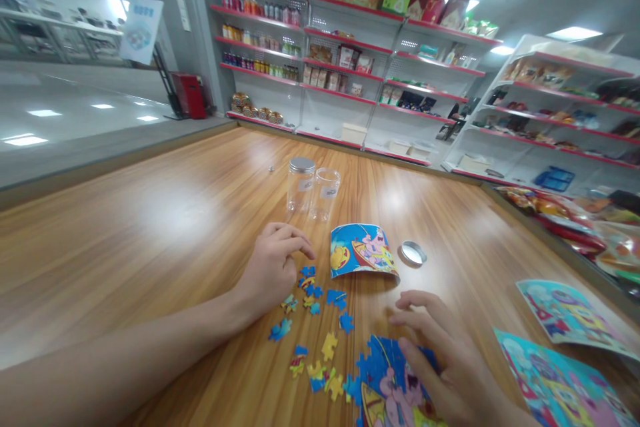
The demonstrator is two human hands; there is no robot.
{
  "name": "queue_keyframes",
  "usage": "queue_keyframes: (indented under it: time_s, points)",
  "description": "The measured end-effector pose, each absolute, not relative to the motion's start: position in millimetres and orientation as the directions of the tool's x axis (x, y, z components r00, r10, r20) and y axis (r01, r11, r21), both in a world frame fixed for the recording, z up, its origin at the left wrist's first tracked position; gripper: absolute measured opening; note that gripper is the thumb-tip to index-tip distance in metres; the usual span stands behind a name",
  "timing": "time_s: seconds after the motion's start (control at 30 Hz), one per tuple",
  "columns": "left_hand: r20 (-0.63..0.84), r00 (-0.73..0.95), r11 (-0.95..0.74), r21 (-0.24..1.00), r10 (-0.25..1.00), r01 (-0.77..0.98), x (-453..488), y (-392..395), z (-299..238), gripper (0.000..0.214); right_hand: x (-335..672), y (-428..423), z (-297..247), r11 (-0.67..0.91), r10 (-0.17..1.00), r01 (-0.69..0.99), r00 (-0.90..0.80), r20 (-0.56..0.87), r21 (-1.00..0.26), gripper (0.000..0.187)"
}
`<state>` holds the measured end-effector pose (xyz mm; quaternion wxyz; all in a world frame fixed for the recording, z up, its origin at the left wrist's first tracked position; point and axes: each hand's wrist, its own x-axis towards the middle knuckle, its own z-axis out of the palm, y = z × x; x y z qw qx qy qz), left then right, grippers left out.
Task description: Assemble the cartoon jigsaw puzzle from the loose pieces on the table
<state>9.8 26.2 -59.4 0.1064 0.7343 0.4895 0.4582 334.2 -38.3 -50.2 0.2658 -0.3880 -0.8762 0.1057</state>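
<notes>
A partly joined jigsaw puzzle point(387, 373) of a cartoon scene lies at the table's near edge, cut off by the frame's bottom. My right hand point(450, 360) is over its right side, fingers apart and holding nothing visible. Left of it, loose blue and yellow puzzle pieces point(330, 347) are scattered. My left hand point(270, 263) is beside the upper group of pieces point(309, 280), fingers loosely bent with nothing visible in them. Beyond the hands, a curled picture card point(363, 252) shows a similar cartoon scene.
A clear jar with a metal lid point(301, 187) stands beside a lidless clear jar point(325, 195). A loose metal lid point(413, 253) lies right of the card. Two more cartoon pictures point(575, 310) are at right. Snack bags point(565, 220) line the right edge; stocked shelves point(345, 97) stand behind.
</notes>
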Motion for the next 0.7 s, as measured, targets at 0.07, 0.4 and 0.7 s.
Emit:
queue_keyframes:
  time_s: [0.07,0.4,0.7]
  points:
    - [0.504,0.034,-0.427,0.691,0.863,0.584,5,31,-64,0.040,336,-37,-52,0.656,0.753,0.632,-0.522,0.400,-0.412,0.024]
    - [0.394,0.124,-0.384,0.695,0.911,0.607,2,45,-63,0.018,330,-37,-44,0.682,0.730,0.605,-0.523,0.441,-0.410,0.016]
    - [0.368,0.234,-0.431,0.665,0.900,0.610,3,41,-62,0.016,332,-36,-43,0.703,0.710,0.573,-0.540,0.453,-0.420,0.016]
